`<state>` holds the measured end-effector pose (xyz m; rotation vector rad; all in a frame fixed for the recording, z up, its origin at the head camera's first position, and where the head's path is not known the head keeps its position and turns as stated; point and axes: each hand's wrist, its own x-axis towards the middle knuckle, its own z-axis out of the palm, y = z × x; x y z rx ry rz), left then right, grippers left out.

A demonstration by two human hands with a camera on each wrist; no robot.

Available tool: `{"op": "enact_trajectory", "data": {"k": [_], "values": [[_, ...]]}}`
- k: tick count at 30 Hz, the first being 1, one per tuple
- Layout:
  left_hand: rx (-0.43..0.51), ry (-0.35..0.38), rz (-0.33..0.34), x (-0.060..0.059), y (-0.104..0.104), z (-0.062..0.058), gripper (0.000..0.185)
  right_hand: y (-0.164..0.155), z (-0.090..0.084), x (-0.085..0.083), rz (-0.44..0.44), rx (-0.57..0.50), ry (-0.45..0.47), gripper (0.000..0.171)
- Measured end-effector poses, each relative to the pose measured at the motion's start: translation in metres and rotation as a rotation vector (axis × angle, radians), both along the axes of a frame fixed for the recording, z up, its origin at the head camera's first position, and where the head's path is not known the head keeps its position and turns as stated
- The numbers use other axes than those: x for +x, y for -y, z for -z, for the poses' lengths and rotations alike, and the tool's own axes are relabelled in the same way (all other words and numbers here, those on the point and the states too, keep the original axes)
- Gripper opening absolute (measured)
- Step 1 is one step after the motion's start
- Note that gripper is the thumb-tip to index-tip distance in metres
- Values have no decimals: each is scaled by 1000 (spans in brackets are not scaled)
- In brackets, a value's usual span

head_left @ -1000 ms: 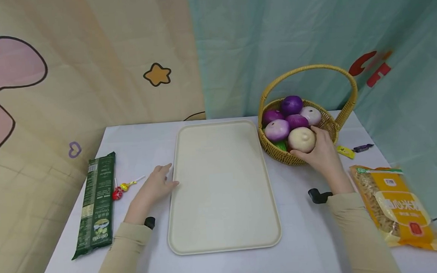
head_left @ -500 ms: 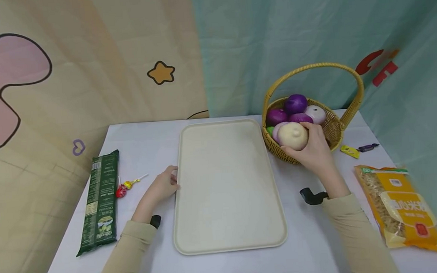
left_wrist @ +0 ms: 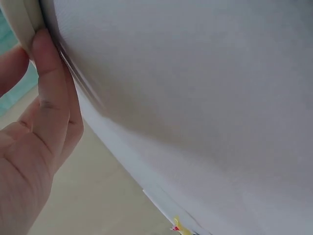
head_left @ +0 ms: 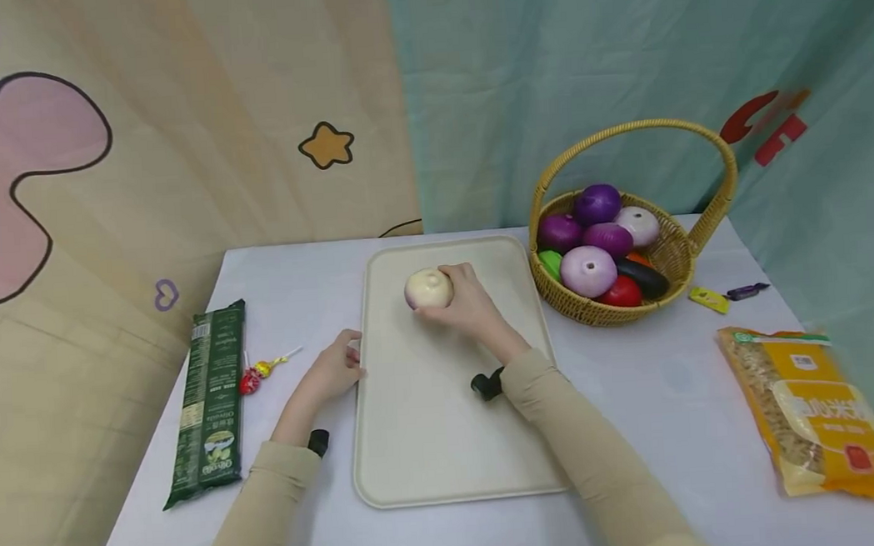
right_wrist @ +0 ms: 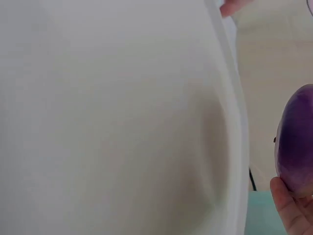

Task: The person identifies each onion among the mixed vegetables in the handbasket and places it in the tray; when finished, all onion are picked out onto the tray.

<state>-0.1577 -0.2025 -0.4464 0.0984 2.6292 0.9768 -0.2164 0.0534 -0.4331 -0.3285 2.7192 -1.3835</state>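
My right hand grips a pale onion and holds it over the far middle of a cream tray; whether it touches the tray I cannot tell. In the right wrist view the onion shows a purple side above the tray, with a fingertip under it. My left hand rests against the tray's left rim. In the left wrist view its thumb presses the rim.
A wicker basket with several purple and pale onions, plus red, green and dark vegetables, stands right of the tray. A green pasta packet and lollipops lie at the left. A yellow noodle bag and wrapped sweets lie at the right.
My right hand lifted the pale onion out of the basket and carried it left over the tray. The left hand stayed at the tray's left rim.
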Motion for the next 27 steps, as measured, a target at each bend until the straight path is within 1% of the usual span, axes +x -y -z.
{"op": "enact_trajectory", "data": {"k": [3,6,9,12,16,21,24,27], "values": [[19,22,-21,-2,0,1,60,20,13,-12,1,-6,18,86],[47,40,-41,-2,-1,2,59,33,22,-21,31,-19,21,82],[54,44,-42,-1,-1,2,59,43,26,-27,50,-28,31,78],[38,47,-50,0,0,2,59,51,27,-30,29,-32,43,77],[34,54,-68,2,-1,4,58,54,29,-29,1,-12,50,80],[24,39,-56,3,-4,3,58,47,28,-25,-6,22,39,87],[16,32,-55,4,-4,2,58,37,21,-20,-5,29,35,86],[14,16,-50,4,-3,1,59,20,6,-9,7,4,10,77]]}}
